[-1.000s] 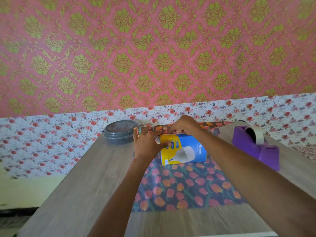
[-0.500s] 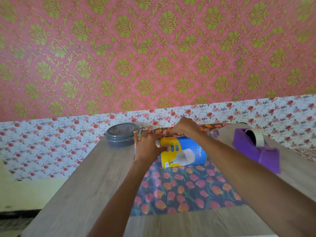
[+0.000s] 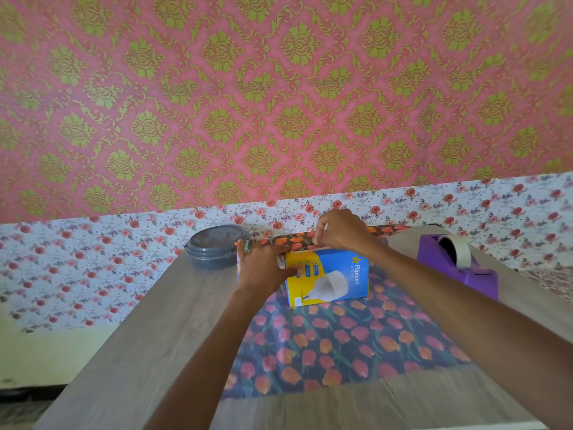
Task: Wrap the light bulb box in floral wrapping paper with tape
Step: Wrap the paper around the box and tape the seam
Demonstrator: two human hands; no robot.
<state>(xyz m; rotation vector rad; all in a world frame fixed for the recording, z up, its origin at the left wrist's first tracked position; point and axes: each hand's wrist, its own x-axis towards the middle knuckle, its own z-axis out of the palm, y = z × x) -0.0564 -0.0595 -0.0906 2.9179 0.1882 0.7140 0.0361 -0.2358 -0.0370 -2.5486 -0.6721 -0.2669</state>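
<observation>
The blue and yellow light bulb box point(image 3: 336, 276) lies on its side on the dark tulip-print wrapping paper point(image 3: 341, 346), which is spread flat on the table. The paper's far edge is pulled up over the top back of the box. My right hand point(image 3: 342, 231) pinches that raised edge above the box. My left hand point(image 3: 263, 270) holds the box's left end, thumb up by the paper and fingers laid across the yellow front face. A purple tape dispenser point(image 3: 459, 268) stands to the right of the box.
A grey lidded round container point(image 3: 217, 248) sits at the table's far left corner. The wooden table point(image 3: 139, 336) shows bare strips left of the paper and along its near edge. A floral and pink patterned wall stands right behind it.
My right hand has risen a little with the paper's far edge. The left hand and the box stay where they were.
</observation>
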